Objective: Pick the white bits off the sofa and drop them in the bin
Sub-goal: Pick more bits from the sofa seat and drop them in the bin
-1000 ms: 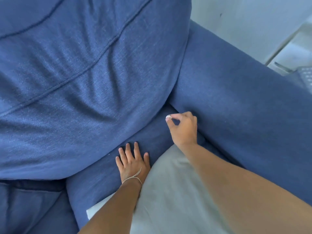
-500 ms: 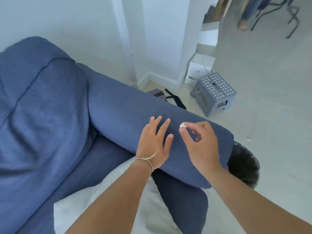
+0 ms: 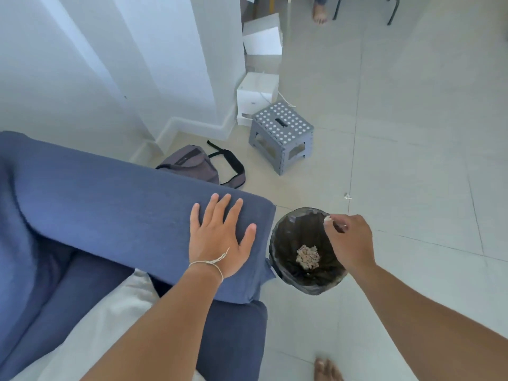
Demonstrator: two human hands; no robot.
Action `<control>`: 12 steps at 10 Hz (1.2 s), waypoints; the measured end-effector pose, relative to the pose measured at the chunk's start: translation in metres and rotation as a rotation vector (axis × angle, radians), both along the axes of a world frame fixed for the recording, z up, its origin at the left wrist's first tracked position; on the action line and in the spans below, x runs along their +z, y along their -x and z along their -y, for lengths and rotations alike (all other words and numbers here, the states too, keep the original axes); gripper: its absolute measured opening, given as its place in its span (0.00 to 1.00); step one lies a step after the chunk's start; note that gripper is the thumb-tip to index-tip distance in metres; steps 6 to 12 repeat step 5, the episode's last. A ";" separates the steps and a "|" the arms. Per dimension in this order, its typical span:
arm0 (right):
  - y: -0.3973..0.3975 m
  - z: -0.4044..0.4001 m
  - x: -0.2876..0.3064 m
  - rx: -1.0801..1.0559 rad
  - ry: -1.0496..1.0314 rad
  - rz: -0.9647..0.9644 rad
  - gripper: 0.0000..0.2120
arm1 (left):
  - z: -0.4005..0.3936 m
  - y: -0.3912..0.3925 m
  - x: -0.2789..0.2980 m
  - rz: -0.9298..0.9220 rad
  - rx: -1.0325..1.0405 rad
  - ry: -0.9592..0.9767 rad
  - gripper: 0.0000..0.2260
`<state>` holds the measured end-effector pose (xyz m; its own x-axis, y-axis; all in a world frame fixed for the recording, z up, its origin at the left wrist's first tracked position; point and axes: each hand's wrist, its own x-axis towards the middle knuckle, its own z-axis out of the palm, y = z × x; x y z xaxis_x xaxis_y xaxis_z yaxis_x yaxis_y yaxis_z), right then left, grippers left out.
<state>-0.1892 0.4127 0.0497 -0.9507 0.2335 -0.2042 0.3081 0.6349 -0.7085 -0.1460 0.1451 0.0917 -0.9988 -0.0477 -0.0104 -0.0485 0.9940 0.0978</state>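
Observation:
My right hand (image 3: 348, 241) hovers over the far right rim of the bin (image 3: 283, 237), thumb and fingertip pinched on a small white bit (image 3: 327, 219). The bin is round, lined with a dark bag, and stands on the floor just right of the sofa arm. A pile of pale bits (image 3: 308, 257) lies at its bottom. My left hand (image 3: 220, 235) rests flat, fingers spread, on top of the blue sofa armrest (image 3: 110, 199) and holds nothing.
A grey stool with white dots (image 3: 281, 133) stands on the tiled floor beyond the bin. A grey bag (image 3: 192, 163) lies behind the armrest. A small scrap (image 3: 347, 196) lies on the floor. White boxes (image 3: 257, 97) sit by the wall. My bare toes (image 3: 327, 369) show below.
My view swung from the sofa seat corner to the armrest and bin. My right hand carried the white bit from the seat over the bin. My left hand moved onto the armrest.

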 end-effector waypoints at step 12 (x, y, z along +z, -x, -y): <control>0.002 0.005 -0.014 -0.039 0.138 0.199 0.17 | -0.006 0.004 0.000 -0.016 0.019 -0.017 0.29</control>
